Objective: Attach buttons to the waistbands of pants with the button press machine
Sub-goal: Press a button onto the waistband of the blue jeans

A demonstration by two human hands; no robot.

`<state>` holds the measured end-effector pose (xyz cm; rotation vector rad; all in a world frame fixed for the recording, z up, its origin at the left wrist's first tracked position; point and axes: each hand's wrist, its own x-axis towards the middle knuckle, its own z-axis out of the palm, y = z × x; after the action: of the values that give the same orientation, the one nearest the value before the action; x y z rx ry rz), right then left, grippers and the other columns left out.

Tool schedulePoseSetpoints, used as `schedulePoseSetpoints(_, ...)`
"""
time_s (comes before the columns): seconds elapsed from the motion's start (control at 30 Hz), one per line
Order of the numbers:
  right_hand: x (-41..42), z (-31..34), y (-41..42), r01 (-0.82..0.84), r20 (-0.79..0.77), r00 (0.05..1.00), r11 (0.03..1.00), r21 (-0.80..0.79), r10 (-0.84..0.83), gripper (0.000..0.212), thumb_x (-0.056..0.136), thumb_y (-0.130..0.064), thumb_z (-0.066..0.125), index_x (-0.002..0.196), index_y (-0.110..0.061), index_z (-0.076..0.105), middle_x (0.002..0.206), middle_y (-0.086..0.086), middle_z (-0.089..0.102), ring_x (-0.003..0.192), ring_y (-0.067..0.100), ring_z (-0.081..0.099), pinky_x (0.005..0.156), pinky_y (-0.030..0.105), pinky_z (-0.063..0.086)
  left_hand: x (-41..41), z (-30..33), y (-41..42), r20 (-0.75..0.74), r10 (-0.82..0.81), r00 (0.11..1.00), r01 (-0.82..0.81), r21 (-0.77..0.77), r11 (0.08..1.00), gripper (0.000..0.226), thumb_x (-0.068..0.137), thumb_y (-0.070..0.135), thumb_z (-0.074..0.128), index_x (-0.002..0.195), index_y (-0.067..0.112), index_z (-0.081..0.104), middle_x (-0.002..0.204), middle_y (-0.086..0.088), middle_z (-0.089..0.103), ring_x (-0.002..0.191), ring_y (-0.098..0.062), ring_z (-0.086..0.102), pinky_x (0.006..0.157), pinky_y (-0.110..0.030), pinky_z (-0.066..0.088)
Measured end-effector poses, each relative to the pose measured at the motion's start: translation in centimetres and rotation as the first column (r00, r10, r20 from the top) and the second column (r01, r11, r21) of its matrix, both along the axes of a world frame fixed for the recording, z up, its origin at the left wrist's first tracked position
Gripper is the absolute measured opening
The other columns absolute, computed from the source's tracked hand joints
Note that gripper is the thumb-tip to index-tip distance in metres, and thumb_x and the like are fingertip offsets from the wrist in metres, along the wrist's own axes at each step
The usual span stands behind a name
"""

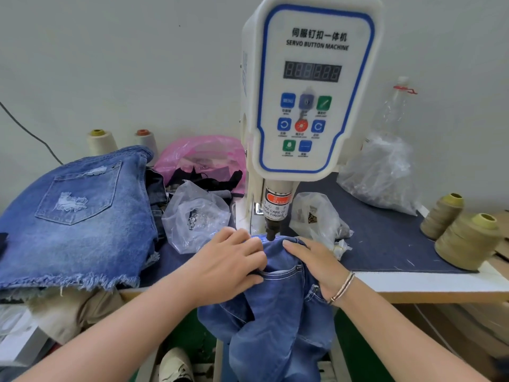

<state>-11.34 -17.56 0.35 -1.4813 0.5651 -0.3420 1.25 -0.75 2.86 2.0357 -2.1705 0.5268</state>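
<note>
You had the pants (pixel 278 296) draped over the front edge of the desk (pixel 391 238), their waistband pushed up under the black press head of the button press machine (pixel 311 86) — the head's tip sat right at the top edge of the denim. Your left hand (pixel 234 260) lay just left of the press head, fingers curled down onto the waistband and gripping the cloth near a pocket seam. Your right hand (pixel 316 260) lay just right of it, fingers straighter, pressing the denim flat against the desk; a thin bracelet (pixel 343 288) circled that wrist.

Left of the machine a stack of frayed denim shorts (pixel 74 213) rested on the desk, and between that stack and the machine sat a clear bag (pixel 192 216) holding small metal pieces. Right of the machine lay another small bag (pixel 316 216) — its contents too small to tell — and, farther right, two olive thread cones (pixel 462 238).
</note>
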Motion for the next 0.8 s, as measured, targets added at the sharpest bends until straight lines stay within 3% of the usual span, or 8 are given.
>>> schedulePoseSetpoints(0.07, -0.2, -0.3, 0.1, 0.085, -0.024, 0.996, 0.979, -0.187, -0.091, 0.014, 0.09, -0.016, 0.063, 0.103, -0.015, 0.06, 0.1, 0.003, 0.066, 0.096, 0.02, 0.063, 0.077, 0.016, 0.051, 0.2, 0.7, -0.2, -0.107, -0.046, 0.993, 0.051, 0.044, 0.998, 0.021, 0.094, 0.039, 0.043, 0.082, 0.023, 0.05, 0.083, 0.013, 0.055, 0.095, -0.012, 0.044, 0.086, -0.024, 0.026)
schedulePoseSetpoints(0.13, -1.4, -0.4, 0.6, 0.256, 0.112, 0.967, 0.843, -0.473, -0.23, 0.025, 0.084, -0.017, 0.069, 0.101, -0.026, 0.053, 0.1, -0.004, 0.057, 0.091, 0.013, 0.058, 0.077, 0.011, 0.046, 0.3, 0.9, 0.0, -0.303, -0.077, 0.95, 0.095, 0.044, 0.994, 0.024, 0.096, 0.037, 0.036, 0.083, 0.02, 0.047, 0.082, 0.009, 0.057, 0.097, -0.005, 0.037, 0.091, -0.017, 0.022)
schedulePoseSetpoints(0.23, -3.7, -0.7, 1.8, 0.274, 0.368, 0.929, 0.581, -0.767, 0.048, 0.011, 0.085, -0.028, 0.061, 0.096, -0.031, 0.059, 0.101, -0.014, 0.057, 0.099, 0.007, 0.054, 0.089, 0.022, 0.04, 0.2, 0.3, 0.6, -0.381, -0.086, 0.92, 0.086, -0.016, 0.996, 0.026, 0.096, 0.033, 0.035, 0.086, 0.015, 0.05, 0.082, 0.004, 0.056, 0.084, -0.002, 0.035, 0.091, -0.009, 0.022)
schedulePoseSetpoints(0.37, -4.3, -1.1, 2.6, -0.049, 0.05, 0.978, 0.455, -0.889, 0.203, 0.015, 0.081, -0.048, 0.058, 0.081, -0.033, 0.06, 0.092, -0.025, 0.06, 0.099, -0.004, 0.05, 0.094, 0.031, 0.027, -0.3, 0.8, 0.1, -0.441, -0.113, 0.89, 0.122, -0.008, 0.993, 0.015, 0.097, 0.035, 0.035, 0.087, 0.027, 0.041, 0.079, 0.019, 0.044, 0.074, -0.005, 0.038, 0.086, -0.009, 0.028)
schedulePoseSetpoints(0.43, -4.2, -1.0, 2.3, -0.063, 0.042, 0.981, 0.517, -0.854, 0.188, 0.02, 0.083, -0.046, 0.057, 0.074, -0.029, 0.061, 0.085, -0.019, 0.064, 0.091, -0.004, 0.053, 0.093, 0.027, 0.03, -0.2, 0.9, 0.0, -0.538, -0.081, 0.839, 0.104, 0.013, 0.994, 0.016, 0.098, 0.035, 0.039, 0.083, 0.034, 0.035, 0.072, 0.017, 0.043, 0.069, -0.003, 0.04, 0.072, -0.01, 0.033)
schedulePoseSetpoints(0.57, -3.5, 0.1, 1.6, -0.048, 0.191, 0.968, 0.872, -0.487, 0.16, 0.021, 0.086, -0.021, 0.058, 0.065, -0.024, 0.06, 0.064, -0.006, 0.051, 0.063, 0.004, 0.045, 0.065, 0.017, 0.038, 0.6, 0.8, -0.7, -0.778, 0.049, 0.626, 0.056, 0.107, 0.993, 0.017, 0.1, 0.027, 0.049, 0.084, 0.033, 0.047, 0.067, -0.004, 0.048, 0.06, -0.007, 0.035, 0.06, -0.02, 0.033)
schedulePoseSetpoints(0.67, -3.0, 0.0, 1.4, -0.079, 0.204, 0.967, 0.943, -0.322, 0.151, 0.028, 0.09, -0.019, 0.054, 0.063, -0.026, 0.059, 0.063, -0.011, 0.048, 0.063, 0.003, 0.043, 0.063, 0.015, 0.038, 0.2, -0.4, -0.9, -0.865, 0.119, 0.487, 0.11, 0.196, 0.974, 0.018, 0.096, 0.037, 0.048, 0.089, 0.023, 0.057, 0.079, -0.005, 0.054, 0.071, -0.009, 0.044, 0.07, -0.028, 0.038)
schedulePoseSetpoints(0.8, -2.6, -0.8, 1.4, -0.137, 0.16, 0.971, 0.96, -0.246, 0.18, 0.032, 0.096, -0.018, 0.051, 0.066, -0.027, 0.058, 0.067, -0.01, 0.05, 0.068, 0.002, 0.045, 0.066, 0.014, 0.041, -0.4, -2.6, 0.0, -0.946, 0.079, 0.314, 0.112, 0.12, 0.986, 0.032, 0.089, 0.051, 0.045, 0.086, 0.02, 0.053, 0.081, -0.007, 0.051, 0.077, -0.009, 0.046, 0.073, -0.029, 0.038)
